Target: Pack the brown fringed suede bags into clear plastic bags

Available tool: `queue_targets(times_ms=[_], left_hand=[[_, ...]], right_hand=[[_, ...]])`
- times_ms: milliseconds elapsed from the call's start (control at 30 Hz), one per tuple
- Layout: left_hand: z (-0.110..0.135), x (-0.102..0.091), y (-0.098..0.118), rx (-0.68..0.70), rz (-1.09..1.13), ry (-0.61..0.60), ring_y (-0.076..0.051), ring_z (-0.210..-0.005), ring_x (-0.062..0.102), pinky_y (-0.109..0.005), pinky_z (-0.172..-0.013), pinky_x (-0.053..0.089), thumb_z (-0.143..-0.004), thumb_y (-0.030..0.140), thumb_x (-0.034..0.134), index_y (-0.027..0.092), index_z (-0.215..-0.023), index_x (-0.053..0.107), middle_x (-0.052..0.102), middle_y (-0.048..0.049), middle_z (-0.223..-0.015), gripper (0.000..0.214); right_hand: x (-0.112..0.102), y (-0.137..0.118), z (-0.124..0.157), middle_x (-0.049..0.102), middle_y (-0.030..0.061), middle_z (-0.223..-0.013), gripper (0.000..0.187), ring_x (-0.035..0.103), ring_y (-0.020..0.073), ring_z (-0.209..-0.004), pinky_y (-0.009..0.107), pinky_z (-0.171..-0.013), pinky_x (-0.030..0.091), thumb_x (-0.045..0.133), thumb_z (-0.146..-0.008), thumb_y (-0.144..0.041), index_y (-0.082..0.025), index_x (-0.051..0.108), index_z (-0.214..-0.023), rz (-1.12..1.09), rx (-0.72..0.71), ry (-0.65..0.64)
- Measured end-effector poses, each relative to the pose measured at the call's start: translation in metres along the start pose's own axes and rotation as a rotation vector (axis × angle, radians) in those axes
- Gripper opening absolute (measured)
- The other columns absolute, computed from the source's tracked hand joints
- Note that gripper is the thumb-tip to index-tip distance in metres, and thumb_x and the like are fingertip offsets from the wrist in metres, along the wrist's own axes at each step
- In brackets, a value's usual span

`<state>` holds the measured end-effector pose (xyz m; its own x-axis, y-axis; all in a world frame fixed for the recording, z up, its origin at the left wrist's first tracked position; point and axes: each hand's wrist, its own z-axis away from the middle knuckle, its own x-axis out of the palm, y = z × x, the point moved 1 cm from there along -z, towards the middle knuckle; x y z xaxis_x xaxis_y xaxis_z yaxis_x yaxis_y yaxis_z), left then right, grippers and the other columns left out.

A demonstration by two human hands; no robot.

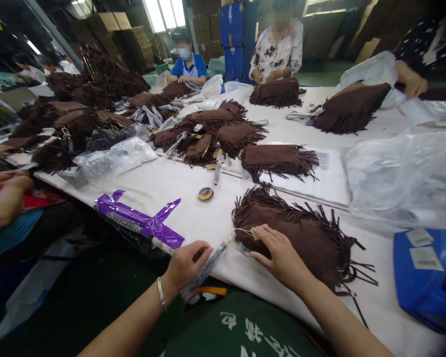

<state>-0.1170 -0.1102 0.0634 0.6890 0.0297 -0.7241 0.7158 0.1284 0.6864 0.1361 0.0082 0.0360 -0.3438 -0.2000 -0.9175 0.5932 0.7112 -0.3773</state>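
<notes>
A brown fringed suede bag (301,238) lies on the white table (193,213) just in front of me. My right hand (278,255) rests on its near left corner, fingers pressed together on a small tan tag and thin cord there. My left hand (188,263) is at the table's front edge, fingers curled round a long narrow clear plastic packet (208,265) that runs up toward the bag's corner. A bracelet sits on my left wrist.
Several more brown fringed bags (277,158) lie across the table and in a heap at the left. Purple plastic wrap (141,218), a small round tin (205,194), clear plastic bags (405,178) and a blue bin (427,272) surround me. Other people sit at the left, far and right sides.
</notes>
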Motion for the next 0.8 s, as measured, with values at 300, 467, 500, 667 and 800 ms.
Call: queue_targets(times_ms=[300,467,500,667,800], left_hand=[[-0.037,0.052,0.008,-0.196,0.048,-0.326,-0.016,-0.049,0.051,-0.025,-0.053,0.033,-0.074,0.049,0.06,0.018,-0.061,0.06,0.059,-0.0032,-0.053,0.034],[-0.047,0.092,0.022,-0.33,0.412,-0.488,-0.009,-0.03,0.036,-0.022,-0.037,0.024,-0.082,0.054,0.044,0.017,-0.061,0.055,0.057,0.0001,-0.046,0.044],[-0.05,0.097,0.024,-0.324,0.412,-0.471,-0.009,-0.03,0.036,-0.022,-0.036,0.024,-0.082,0.055,0.043,0.017,-0.06,0.054,0.056,0.0003,-0.045,0.045],[-0.055,0.105,0.028,-0.28,0.397,-0.425,-0.008,-0.03,0.038,-0.021,-0.036,0.026,-0.082,0.058,0.044,0.017,-0.052,0.052,0.05,0.0012,-0.036,0.052],[-0.053,0.087,0.021,-0.243,0.385,-0.424,-0.008,-0.032,0.041,-0.02,-0.039,0.031,-0.079,0.06,0.05,0.014,-0.057,0.06,0.051,0.001,-0.037,0.052]], right_hand=[[0.008,0.002,-0.014,0.061,0.0107,-0.108,0.046,0.053,0.0256,-0.107,0.049,-0.103,0.026,0.057,-0.081,-0.057,-0.018,0.059,-0.105,0.094,0.051,-0.038],[0.015,-0.009,-0.002,0.04,0.0177,-0.139,0.084,0.03,0.0358,-0.13,0.053,-0.104,0.022,0.057,-0.073,-0.067,-0.014,0.039,-0.136,0.117,0.094,-0.209],[0.017,-0.011,-0.001,0.035,0.0179,-0.143,0.091,0.025,0.0373,-0.132,0.053,-0.104,0.021,0.061,-0.069,-0.065,-0.013,0.035,-0.139,0.131,0.111,-0.232],[0.026,-0.02,-0.001,0.031,0.0178,-0.145,0.086,0.022,0.0368,-0.134,0.051,-0.105,0.02,0.066,-0.068,-0.032,-0.01,0.029,-0.142,0.17,0.171,-0.186],[0.03,-0.023,0.001,0.036,0.0143,-0.143,0.075,0.028,0.0342,-0.131,0.051,-0.104,0.024,0.059,-0.071,-0.014,-0.015,0.032,-0.141,0.229,0.201,-0.087]])
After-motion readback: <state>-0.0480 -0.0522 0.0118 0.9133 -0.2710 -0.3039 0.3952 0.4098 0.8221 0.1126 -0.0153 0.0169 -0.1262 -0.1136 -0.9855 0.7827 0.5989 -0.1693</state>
